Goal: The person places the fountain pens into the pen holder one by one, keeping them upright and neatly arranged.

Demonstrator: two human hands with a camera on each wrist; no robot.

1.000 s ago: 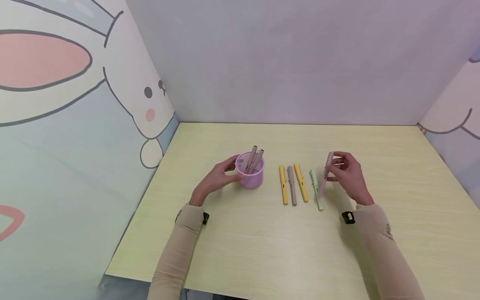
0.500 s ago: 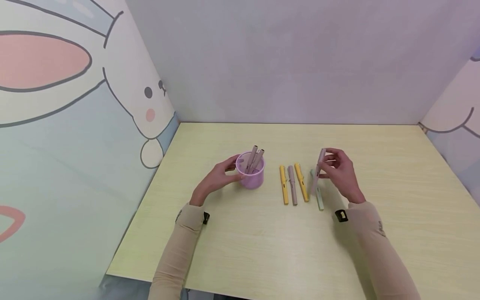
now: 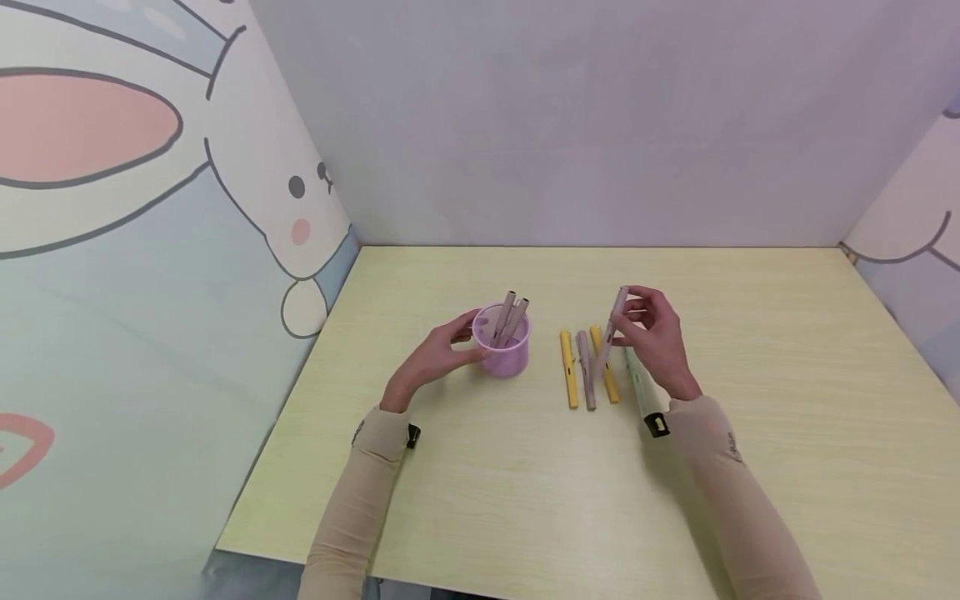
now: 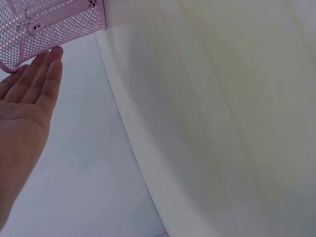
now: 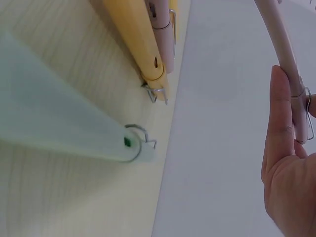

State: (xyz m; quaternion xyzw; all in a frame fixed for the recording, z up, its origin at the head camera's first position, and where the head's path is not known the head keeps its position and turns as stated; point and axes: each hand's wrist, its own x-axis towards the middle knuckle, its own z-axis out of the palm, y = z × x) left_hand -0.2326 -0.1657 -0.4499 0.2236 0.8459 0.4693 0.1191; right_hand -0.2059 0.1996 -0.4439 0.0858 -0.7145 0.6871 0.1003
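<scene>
My left hand (image 3: pixel 438 357) holds the side of a purple mesh cup (image 3: pixel 505 360), thumb and fingers round it; two mauve pens (image 3: pixel 516 320) stand tilted inside. In the left wrist view the fingers of my left hand (image 4: pixel 29 98) lie along the mesh cup (image 4: pixel 54 24). My right hand (image 3: pixel 654 340) pinches a mauve pen (image 3: pixel 613 325) near its upper end, tilted above the right-hand yellow pen (image 3: pixel 608 385). The right wrist view shows this pen (image 5: pixel 284 44) between the fingers and thumb of my right hand (image 5: pixel 291 163).
Left of the held pen lie a yellow pen (image 3: pixel 569 371) and a mauve pen (image 3: pixel 586 371). A light green pen (image 3: pixel 636 379) lies beneath the right wrist. The pale wooden table (image 3: pixel 480 492) meets walls at the back and left.
My right hand has moved left with the mauve pen, from beside the light green pen to over the right-hand yellow one. My left hand and the cup have stayed in place.
</scene>
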